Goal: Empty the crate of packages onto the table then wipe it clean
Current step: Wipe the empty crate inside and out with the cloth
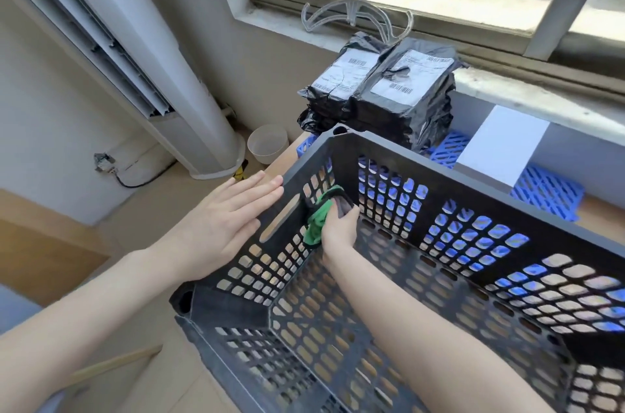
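A dark grey perforated plastic crate (422, 155) fills the lower right of the head view, and nothing lies inside it but my arm. My left hand (223, 220) lies flat with straight fingers against the outside of the crate's left wall, beside its handle slot. My right hand (338, 226) is inside the crate and grips a green and grey cloth (318, 220), which it presses on the inner face of that same wall. Two stacks of black packages (382, 91) with white labels stand on the table behind the crate.
Blue plastic grids (548, 191) lie on the wooden table (598, 213) under the packages and at right. A white box (500, 145) stands by the wall below the window sill. A clear cup (267, 143) and a tall white air conditioner (152, 50) are at left.
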Demonstrator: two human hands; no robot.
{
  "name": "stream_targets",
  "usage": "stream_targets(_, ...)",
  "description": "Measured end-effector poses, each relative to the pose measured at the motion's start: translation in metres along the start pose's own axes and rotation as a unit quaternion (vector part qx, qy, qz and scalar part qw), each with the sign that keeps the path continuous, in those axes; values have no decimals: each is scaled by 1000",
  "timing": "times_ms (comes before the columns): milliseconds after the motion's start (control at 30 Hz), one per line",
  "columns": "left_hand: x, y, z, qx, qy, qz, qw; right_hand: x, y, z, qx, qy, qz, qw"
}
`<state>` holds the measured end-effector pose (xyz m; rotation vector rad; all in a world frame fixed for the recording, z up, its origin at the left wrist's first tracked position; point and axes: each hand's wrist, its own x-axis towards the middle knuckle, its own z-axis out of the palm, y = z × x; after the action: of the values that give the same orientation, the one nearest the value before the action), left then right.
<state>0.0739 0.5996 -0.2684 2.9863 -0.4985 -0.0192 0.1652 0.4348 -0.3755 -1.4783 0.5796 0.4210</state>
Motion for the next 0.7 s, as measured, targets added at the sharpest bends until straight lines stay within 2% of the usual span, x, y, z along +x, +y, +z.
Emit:
stream_targets(133,-2,2,-1,-15,-19,-19,1000,-29,-11,-1,87,-36,-35,995)
stream_targets(233,-6,6,-1,-28,-21,-32,999,-52,-14,-2,100,-79,-93,987)
stream_targets(367,-18,10,-3,-69,3,-60,996,-78,-4,-7,30,-104,-246,963)
stream_targets(467,-32,12,-2,-104,10,-82,991,-94,17,-13,-39,-155,-357,920)
stream_targets(600,-39,11,-2,-133,-11,-98,986,-109,45,-15,-114,-252,-407,870)
stream_targets(700,-42,11,-6,-132,-5,-107,985,-99,33,-11,-109,-212,-403,884)
